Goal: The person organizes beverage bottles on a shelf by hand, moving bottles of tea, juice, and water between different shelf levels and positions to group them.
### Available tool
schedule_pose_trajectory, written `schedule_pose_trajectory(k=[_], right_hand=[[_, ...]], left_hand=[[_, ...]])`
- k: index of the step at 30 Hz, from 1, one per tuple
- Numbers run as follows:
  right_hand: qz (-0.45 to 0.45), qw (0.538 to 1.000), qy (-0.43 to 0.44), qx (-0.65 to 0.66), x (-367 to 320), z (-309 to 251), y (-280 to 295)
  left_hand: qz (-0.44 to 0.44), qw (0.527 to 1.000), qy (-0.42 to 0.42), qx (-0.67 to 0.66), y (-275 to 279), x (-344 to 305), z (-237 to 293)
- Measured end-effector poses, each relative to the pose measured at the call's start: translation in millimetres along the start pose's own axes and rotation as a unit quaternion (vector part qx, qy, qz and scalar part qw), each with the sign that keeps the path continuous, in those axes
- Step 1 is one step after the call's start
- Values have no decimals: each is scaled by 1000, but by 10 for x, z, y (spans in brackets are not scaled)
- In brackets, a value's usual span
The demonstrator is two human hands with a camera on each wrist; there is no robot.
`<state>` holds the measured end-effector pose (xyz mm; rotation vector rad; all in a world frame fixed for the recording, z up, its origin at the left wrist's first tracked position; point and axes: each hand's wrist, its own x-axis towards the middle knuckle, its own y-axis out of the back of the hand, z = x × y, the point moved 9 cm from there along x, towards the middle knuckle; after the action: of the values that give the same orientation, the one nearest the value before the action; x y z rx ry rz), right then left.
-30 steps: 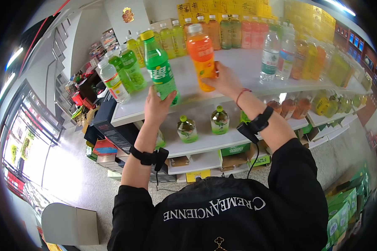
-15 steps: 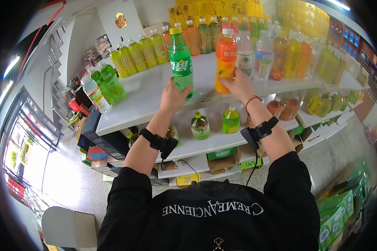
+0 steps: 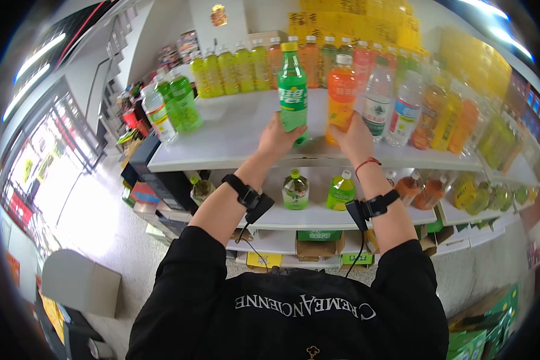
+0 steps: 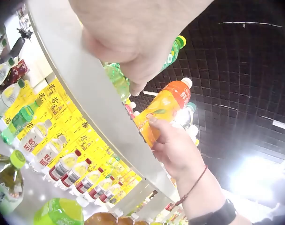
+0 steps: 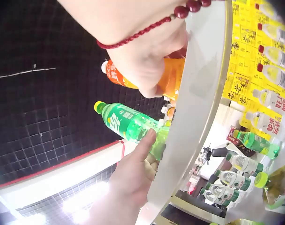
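In the head view my left hand (image 3: 278,138) grips the lower part of a green soda bottle (image 3: 293,90) with a yellow cap, upright at the shelf's front edge. My right hand (image 3: 355,139) holds an orange drink bottle (image 3: 342,84) with a white cap low down, thumb across its front. The two bottles stand a short gap apart. Close right of the orange one is a clear water bottle (image 3: 378,99). In the right wrist view, the left thumb and fingers wrap the soda bottle (image 5: 128,123) near its base.
The white shelf (image 3: 222,135) carries a back row of yellow-green bottles (image 3: 227,72) and several drinks at the right (image 3: 432,117). Green bottles (image 3: 185,102) stand at its left end. A lower shelf (image 3: 264,217) bears more bottles, including a green-capped one (image 3: 296,191).
The orange bottle came down and right, upright beside the clear water bottle. The green soda bottle moved right and straightened, nearer the orange one. Both hands kept hold; the head view shifted.
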<state>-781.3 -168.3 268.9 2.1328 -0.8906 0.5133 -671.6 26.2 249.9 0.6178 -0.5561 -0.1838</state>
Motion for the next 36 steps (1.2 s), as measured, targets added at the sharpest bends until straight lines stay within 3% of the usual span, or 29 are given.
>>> schedule_pose_trajectory(k=[1,3,9,13,23,25,28,29,30,31,32,34,36], right_hand=[[-13,1000,10,5,-3,15,-65],[66,995,68,-20,-37,-28,-6],[47,998,49,3,-58,36,-80],[53,997,53,1,-72,48,-76],[75,995,67,-24,-104,24,-39],[174,974,144,-24,-157,76,78],[240,951,186,-48,-386,-217,266],[267,941,201,-45,-450,-323,310],[244,951,186,-26,-445,-382,249],[248,951,181,-30,-443,-490,167],[188,965,174,58,-360,-600,-33],[82,970,156,167,-286,-1027,-471],[-17,955,158,250,-209,-1552,-1025]], left_hand=[[0,1000,-15,-13,-6,-15,38],[11,999,-16,-26,-25,-24,26],[-10,999,-5,-38,28,-69,112],[-39,994,-75,-70,-96,6,81],[-57,997,-45,-39,-61,-104,-41],[-20,991,-123,-55,258,-264,-22],[20,983,-144,-112,914,-412,-408],[111,973,-188,-68,1207,-420,-648],[200,952,-230,-24,1504,-440,-902],[228,958,-169,-42,1874,-432,-1141],[252,960,-105,-59,2231,-431,-1395],[330,942,-67,-3,2807,-381,-1875],[309,950,-26,46,3132,-282,-2229]])
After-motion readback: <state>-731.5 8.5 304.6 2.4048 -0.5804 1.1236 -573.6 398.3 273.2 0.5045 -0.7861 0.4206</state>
